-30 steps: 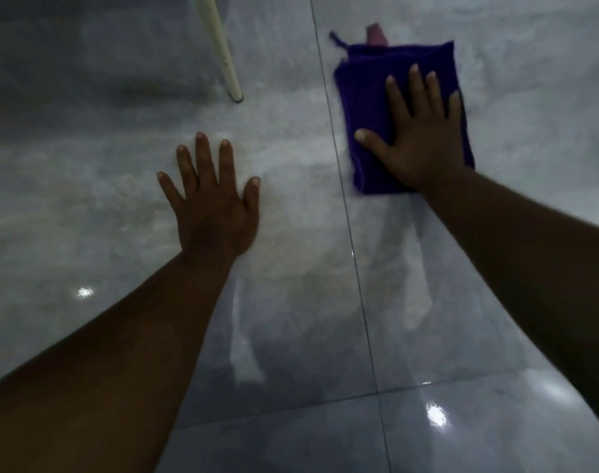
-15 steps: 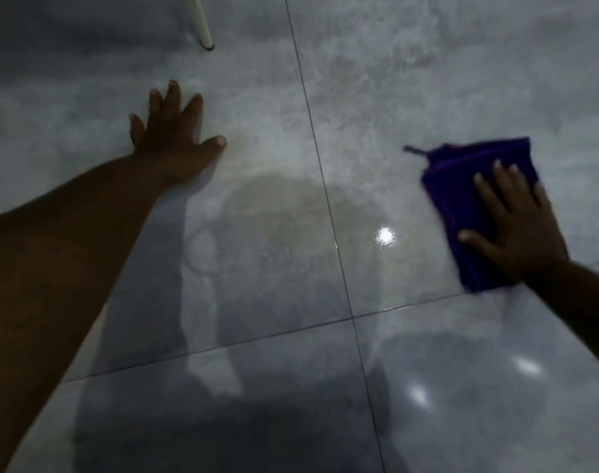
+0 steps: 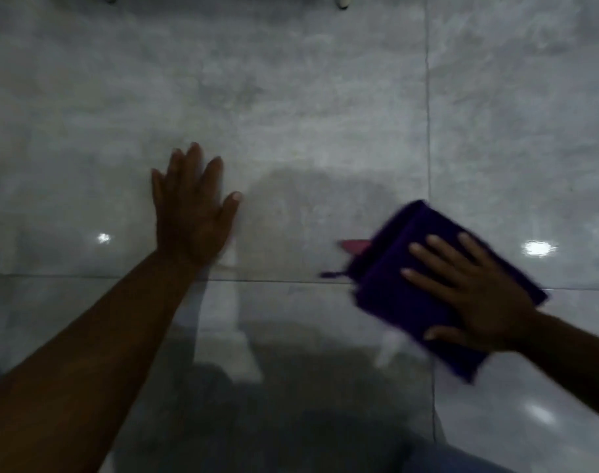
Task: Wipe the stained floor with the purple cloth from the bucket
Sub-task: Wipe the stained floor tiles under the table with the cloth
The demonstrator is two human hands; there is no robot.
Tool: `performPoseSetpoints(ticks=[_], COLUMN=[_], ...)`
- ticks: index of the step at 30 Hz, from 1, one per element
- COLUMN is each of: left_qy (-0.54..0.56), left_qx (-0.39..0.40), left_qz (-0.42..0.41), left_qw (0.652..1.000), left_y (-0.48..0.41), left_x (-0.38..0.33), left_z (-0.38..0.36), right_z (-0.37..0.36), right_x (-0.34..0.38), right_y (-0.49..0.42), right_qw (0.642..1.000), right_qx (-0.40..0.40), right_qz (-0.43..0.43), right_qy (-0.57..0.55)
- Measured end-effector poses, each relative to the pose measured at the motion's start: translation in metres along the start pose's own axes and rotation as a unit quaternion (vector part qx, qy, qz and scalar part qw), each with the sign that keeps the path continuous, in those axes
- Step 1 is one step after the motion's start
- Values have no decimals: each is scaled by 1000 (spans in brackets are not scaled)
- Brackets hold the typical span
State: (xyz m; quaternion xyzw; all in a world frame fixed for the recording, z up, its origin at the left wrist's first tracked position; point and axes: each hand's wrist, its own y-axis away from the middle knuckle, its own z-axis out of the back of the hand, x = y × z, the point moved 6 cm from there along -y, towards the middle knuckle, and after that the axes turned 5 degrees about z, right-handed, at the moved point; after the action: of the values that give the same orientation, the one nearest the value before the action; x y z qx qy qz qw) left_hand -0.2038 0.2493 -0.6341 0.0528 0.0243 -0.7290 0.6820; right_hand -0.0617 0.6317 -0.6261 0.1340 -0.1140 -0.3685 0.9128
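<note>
Grey tiled floor (image 3: 291,97), open and bare beyond the cloth up to two pale legs (image 3: 342,1) at the far edge. Left hand (image 3: 192,213), flat and spread, well left of the cloth. Folded purple cloth (image 3: 393,288) lies under the right hand (image 3: 475,295), palm flat, fingers extended, astride a grout joint.

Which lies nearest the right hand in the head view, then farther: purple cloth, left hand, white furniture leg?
1. Purple cloth, flat under the right hand.
2. Left hand, pressed on the floor, across to the left.
3. White furniture leg, at the top edge.
</note>
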Motion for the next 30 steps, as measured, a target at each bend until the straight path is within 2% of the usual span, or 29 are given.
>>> performPoseSetpoints(ticks=[2,5,7,9,11,14,17,19,20,21,23,26,28,30], left_qy=[-22,-31,-34,-41,-33,14,11,3,-1,-6,-16,-9,2,8], left_qx=[25,67,87,96,99,67,22,31,46,63,76,77,91,95], left_qz=[47,89,97,111,106,64,70,143,169,178,171,168,181,183], left_qw=[998,993,991,988,989,996,997,989,985,982,982,983,979,978], left_y=[13,31,33,31,29,26,34,49,57,64,68,63,63,65], left_x=[52,95,99,100,103,116,147,175,186,193,200,200,202,203], left_z=[6,4,-3,-7,-6,5,17,15,11,8,3,1,0,2], right_z=[-6,7,30,56,76,74,45,33,30,28,36,72,93,104], right_x=[-51,-134,-160,-146,-96,21,108,96,72,43,-23,-83,-76,-32], right_y=[33,28,-24,-102,-178,-235,-188,-136,-115,-101,-99,-158,-224,-288], right_qw=[997,967,938,936,957,993,990,977,976,980,995,992,983,981], right_qx=[22,-5,-41,-59,-84,-91,-23,12,18,21,18,-36,-43,-65], right_qz=[-69,-254,-340,-343,-277,-76,134,204,207,182,66,-117,-178,-180], right_qy=[10,-34,-51,-54,-33,24,49,59,68,76,67,6,-28,-29])
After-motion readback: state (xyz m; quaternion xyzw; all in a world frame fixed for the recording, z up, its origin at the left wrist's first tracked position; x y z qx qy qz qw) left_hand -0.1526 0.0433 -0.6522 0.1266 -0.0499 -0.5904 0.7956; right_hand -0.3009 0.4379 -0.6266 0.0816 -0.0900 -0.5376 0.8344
